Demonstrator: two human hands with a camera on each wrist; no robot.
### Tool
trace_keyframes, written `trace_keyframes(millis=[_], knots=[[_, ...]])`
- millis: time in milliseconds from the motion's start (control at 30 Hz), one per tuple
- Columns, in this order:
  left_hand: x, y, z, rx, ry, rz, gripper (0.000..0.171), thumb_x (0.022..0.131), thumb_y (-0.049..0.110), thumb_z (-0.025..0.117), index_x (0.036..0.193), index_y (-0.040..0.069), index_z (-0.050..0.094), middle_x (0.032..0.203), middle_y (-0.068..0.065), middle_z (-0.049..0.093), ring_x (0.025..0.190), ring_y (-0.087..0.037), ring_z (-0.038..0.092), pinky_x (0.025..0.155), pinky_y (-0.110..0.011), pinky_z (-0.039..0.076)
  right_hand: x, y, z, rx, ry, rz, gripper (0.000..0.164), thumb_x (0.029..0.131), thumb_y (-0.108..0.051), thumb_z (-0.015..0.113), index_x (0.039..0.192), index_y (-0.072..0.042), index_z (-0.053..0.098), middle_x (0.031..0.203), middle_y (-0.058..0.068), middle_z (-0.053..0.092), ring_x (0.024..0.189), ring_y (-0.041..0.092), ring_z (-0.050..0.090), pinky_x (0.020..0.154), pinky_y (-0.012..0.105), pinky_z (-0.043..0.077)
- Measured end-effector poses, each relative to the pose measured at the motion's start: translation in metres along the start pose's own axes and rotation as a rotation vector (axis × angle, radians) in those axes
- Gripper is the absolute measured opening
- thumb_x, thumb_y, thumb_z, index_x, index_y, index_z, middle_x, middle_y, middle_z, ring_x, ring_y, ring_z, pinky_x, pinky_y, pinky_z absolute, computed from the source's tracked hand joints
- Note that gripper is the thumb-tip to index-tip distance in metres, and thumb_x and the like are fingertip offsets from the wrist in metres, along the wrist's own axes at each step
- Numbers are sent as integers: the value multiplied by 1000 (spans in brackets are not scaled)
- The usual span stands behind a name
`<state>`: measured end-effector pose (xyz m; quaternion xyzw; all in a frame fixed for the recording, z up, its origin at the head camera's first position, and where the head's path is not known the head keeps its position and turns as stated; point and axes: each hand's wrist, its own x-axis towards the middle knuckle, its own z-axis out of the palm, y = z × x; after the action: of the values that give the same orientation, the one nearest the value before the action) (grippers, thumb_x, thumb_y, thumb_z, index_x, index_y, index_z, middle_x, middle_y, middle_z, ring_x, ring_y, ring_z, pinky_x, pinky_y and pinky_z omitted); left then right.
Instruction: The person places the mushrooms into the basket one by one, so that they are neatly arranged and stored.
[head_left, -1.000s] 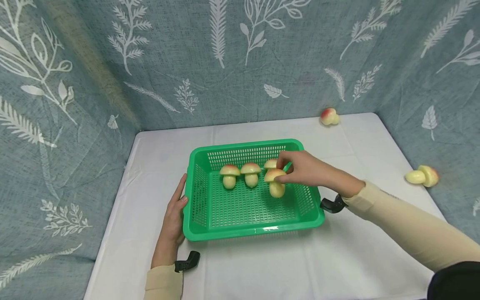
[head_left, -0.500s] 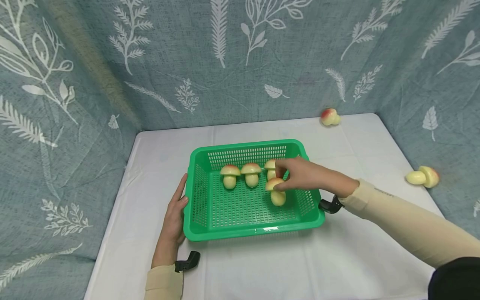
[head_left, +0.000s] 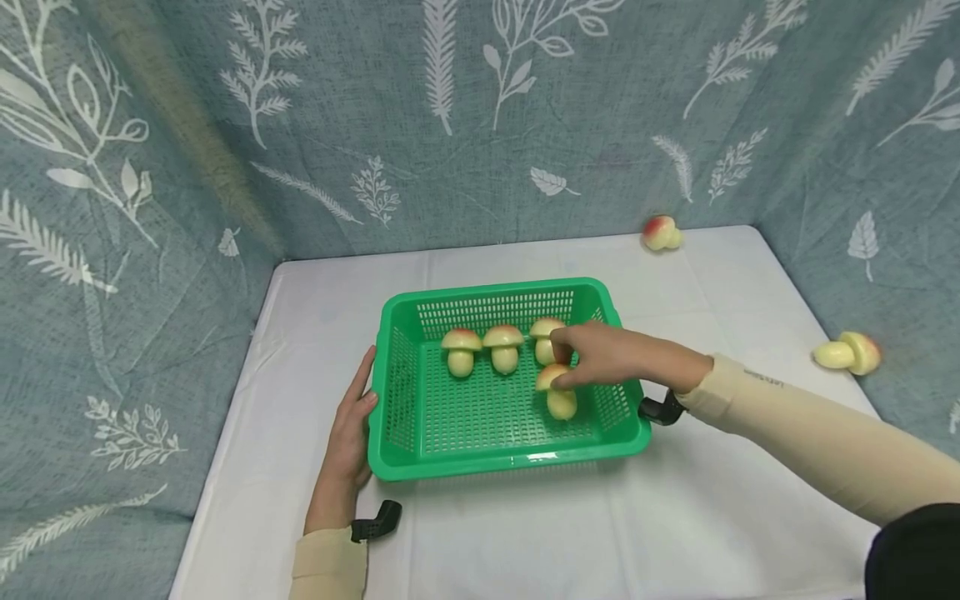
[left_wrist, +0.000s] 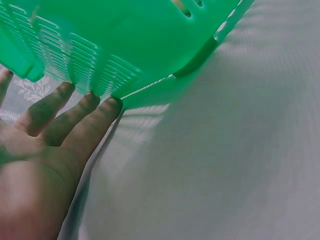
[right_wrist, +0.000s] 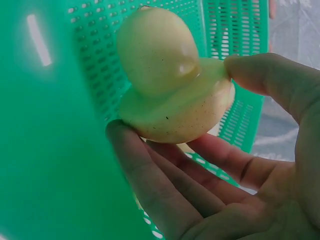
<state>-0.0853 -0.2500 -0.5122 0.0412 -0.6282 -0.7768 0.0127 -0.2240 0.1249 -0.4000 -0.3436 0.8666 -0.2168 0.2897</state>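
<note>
Inside the green plastic basket [head_left: 510, 463], my right hand [head_left: 603, 354] pinches a toy mushroom [head_left: 561, 403] by its cap, thumb on one side and fingers on the other. In the right wrist view the mushroom's pale stem [right_wrist: 157, 50] points away from the palm. Behind it, in a row, stand three more mushrooms: one at left [head_left: 461, 352], one in the middle [head_left: 503, 348], and one [head_left: 545, 340] partly covered by my fingers. My left hand [head_left: 348, 437] rests against the basket's left side; in the left wrist view its straight fingertips [left_wrist: 114, 104] touch the slotted wall.
A white cloth [head_left: 322, 317] covers the table. One mushroom [head_left: 662, 234] lies at the back right edge, another [head_left: 847, 353] at the right edge. Grey-blue leaf-patterned curtains [head_left: 465, 183] enclose the back and sides.
My right hand has moved the pinched mushroom slightly toward the front of the basket and lower, uncovering more of the mushroom behind it. The left hand and basket stay in place.
</note>
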Motion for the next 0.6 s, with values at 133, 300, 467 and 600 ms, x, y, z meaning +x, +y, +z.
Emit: trace_keyframes(millis=[133,300,467,600], knots=[[0,0,0,0,-10,6,70,109,19,45,175,27,23,176,-1,29,141,-24,54,102,-34,56,1,0,1,-8,-23,-7,23,95,-31,80,98,-13,66,85,0,63,72,15,51,66,33,45],[0,1,0,1,-16,6,70,109,17,43,175,26,23,175,-1,29,141,-23,53,103,-33,56,4,1,5,-15,-64,2,23,96,-30,79,95,-13,63,85,-1,64,73,15,53,66,32,47],[0,1,1,5,-7,-2,70,109,18,44,175,29,25,174,-1,31,139,-24,56,101,-35,57,7,0,9,-49,-111,20,26,97,-30,79,91,-13,61,81,0,62,70,15,54,63,30,47],[1,1,1,17,4,-11,71,108,19,45,175,29,24,174,-2,32,135,-24,59,99,-37,59,7,-1,11,-70,-130,26,25,97,-29,78,91,-13,60,79,0,61,68,14,53,61,28,46]])
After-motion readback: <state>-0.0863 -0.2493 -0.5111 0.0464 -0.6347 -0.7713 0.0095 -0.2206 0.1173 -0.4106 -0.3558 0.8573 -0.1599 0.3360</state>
